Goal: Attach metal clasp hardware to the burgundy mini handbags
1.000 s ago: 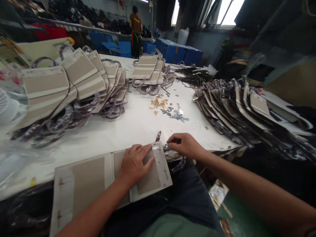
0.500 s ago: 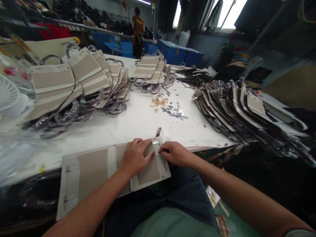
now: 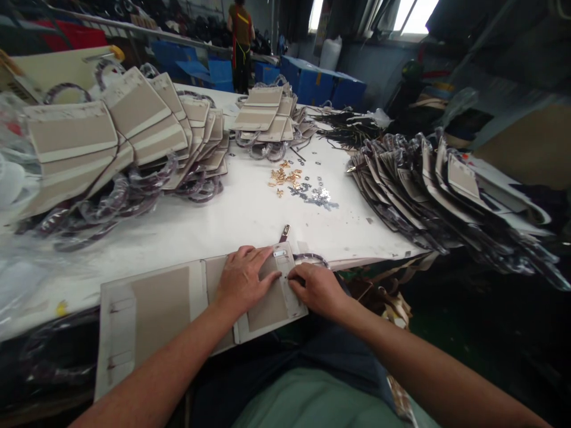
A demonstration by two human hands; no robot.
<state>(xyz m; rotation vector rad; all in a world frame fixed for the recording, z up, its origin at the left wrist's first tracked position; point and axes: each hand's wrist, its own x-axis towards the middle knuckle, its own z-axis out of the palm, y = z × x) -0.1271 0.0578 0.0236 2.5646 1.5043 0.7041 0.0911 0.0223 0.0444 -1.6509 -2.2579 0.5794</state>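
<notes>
A beige bag panel with pale strips lies open across the table's front edge, in front of my body. My left hand rests flat on its right section, fingers spread. At the panel's right edge my right hand is closed in a pinch; whatever is between its fingertips is hidden. A small metal plate sits on the panel near my left fingertips. Beyond the top edge a dark tab with a metal fitting sticks out. Part of a dark wrapped handle curves out behind my right hand.
Loose gold fittings and silver plates lie mid-table. Stacks of bag pieces stand left, at the back and right. Black straps lie behind. A person stands near blue boxes.
The view has shifted, so the table contents sit slightly higher and further left. The wrapped handle now shows behind my right hand. Both hands stay at nearly the same places on the panel.
</notes>
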